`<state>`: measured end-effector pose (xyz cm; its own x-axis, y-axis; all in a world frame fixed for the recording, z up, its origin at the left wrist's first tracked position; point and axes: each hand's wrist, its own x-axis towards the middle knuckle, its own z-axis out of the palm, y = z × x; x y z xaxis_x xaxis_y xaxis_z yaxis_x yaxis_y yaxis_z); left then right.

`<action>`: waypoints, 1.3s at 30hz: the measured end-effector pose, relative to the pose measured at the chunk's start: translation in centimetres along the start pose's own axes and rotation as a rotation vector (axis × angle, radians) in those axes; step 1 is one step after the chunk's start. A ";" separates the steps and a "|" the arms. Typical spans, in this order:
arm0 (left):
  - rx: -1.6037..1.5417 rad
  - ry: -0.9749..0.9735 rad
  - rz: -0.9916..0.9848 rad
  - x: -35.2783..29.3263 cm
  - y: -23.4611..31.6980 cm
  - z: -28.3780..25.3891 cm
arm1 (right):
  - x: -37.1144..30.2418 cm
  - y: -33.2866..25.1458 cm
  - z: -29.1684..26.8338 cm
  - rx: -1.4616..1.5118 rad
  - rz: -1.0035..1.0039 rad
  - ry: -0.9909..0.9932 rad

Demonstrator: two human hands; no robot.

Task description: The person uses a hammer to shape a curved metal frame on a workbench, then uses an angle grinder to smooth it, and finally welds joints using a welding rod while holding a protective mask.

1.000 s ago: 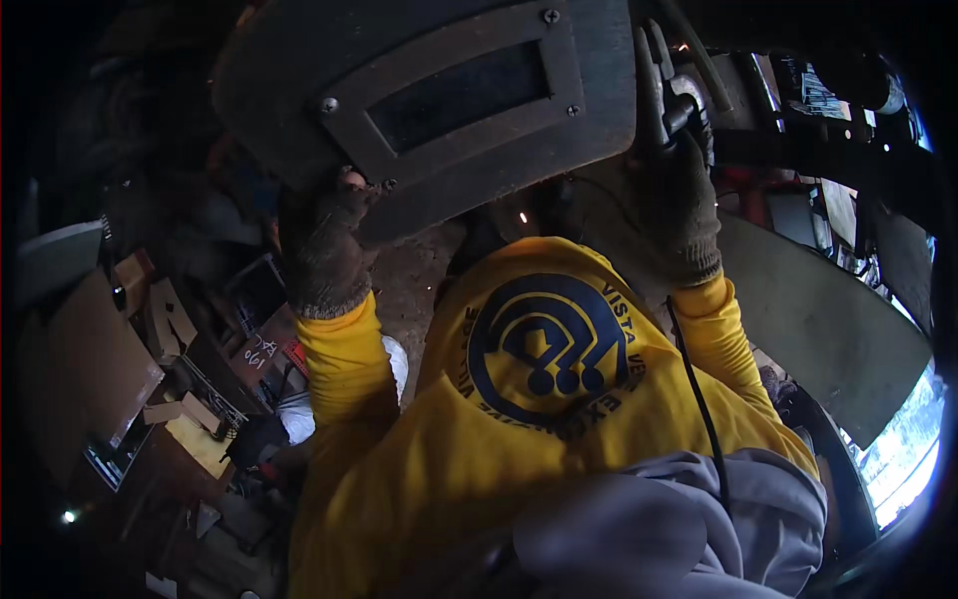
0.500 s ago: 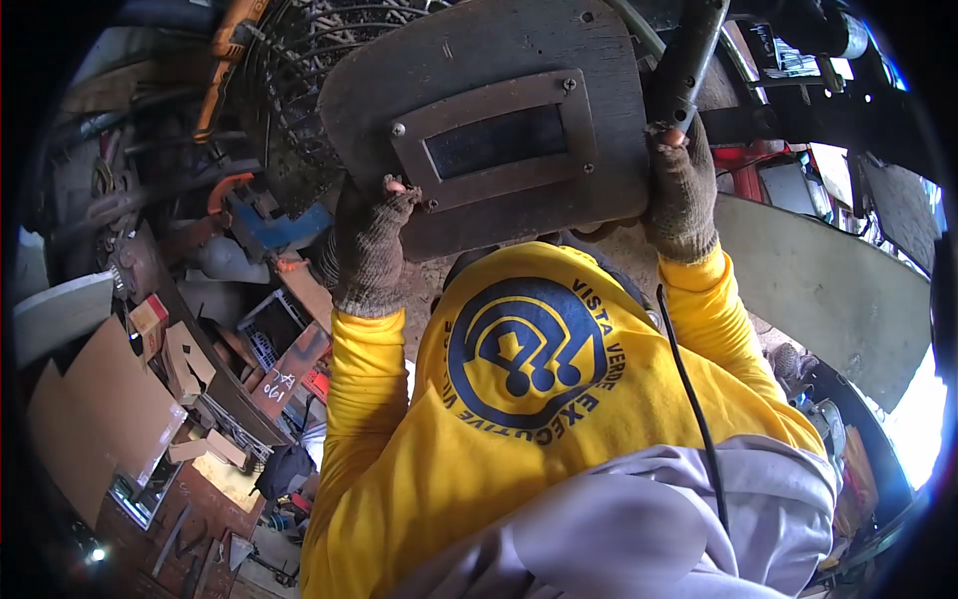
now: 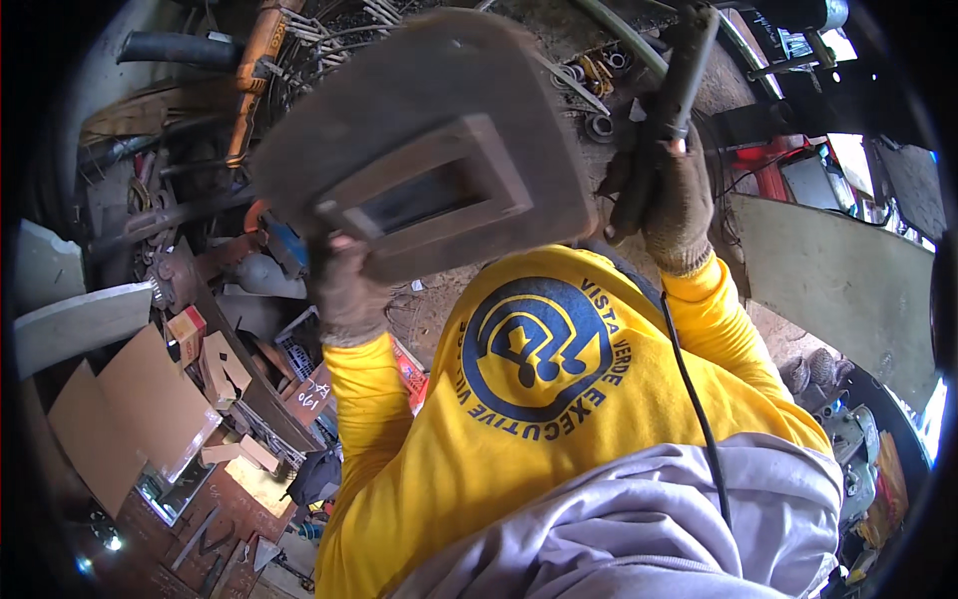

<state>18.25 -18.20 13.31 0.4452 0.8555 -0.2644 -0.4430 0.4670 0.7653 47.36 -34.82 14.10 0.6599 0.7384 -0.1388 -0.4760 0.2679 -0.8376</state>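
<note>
Workshop floor shows ahead of you in the head view, with cardboard at left. Your left hand grips the lower-left edge of a tilted welding shield; your right hand is wrapped around a gray tubular tool.

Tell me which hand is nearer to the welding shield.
Left. The left hand grips the welding shield at its lower left edge; the right hand is off to its right, holding a metal tube.

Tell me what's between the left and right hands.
In the head view, the dark welding shield lies between the left hand, gripping its lower-left corner, and the right hand.
</note>
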 end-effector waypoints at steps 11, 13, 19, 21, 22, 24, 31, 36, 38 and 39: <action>-0.993 -0.789 -0.161 1.4 2.2 1.1 | -1.8 2.7 -2.8 -0.287 0.007 -0.170; -0.997 -0.740 -0.202 1.1 2.6 1.6 | -2.1 2.9 -1.5 -0.280 0.002 -0.187; -0.765 -0.810 -0.151 2.0 2.6 0.4 | -2.3 3.7 -3.3 -0.545 0.000 -0.129; -0.671 -0.651 -0.082 2.0 2.1 -0.9 | -2.0 3.9 -2.7 -0.476 -0.002 -0.170; -0.582 -0.532 -0.043 1.6 2.6 -0.8 | -1.6 4.0 -2.2 -0.432 -0.009 -0.208; -0.631 -0.498 -0.128 1.6 3.5 -2.1 | -0.9 4.4 -2.0 -0.388 -0.039 -0.274; -0.155 -0.214 0.235 0.5 4.8 -7.4 | -0.4 7.5 -4.3 -0.686 -0.161 -0.266; -0.188 -0.086 0.249 0.8 5.5 -7.4 | -0.3 9.2 -4.6 -1.063 -0.325 -0.325; -0.229 -0.066 0.206 0.5 6.2 -8.3 | -0.5 9.7 -4.5 -1.115 -0.329 -0.305; -0.188 -0.043 0.153 0.7 6.9 -8.9 | -0.6 9.7 -4.2 -1.113 -0.289 -0.293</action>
<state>8.54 -12.39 13.15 0.3931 0.9109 -0.1256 -0.6432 0.3700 0.6704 44.81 -35.22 3.84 0.4325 0.8913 0.1363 0.5318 -0.1301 -0.8368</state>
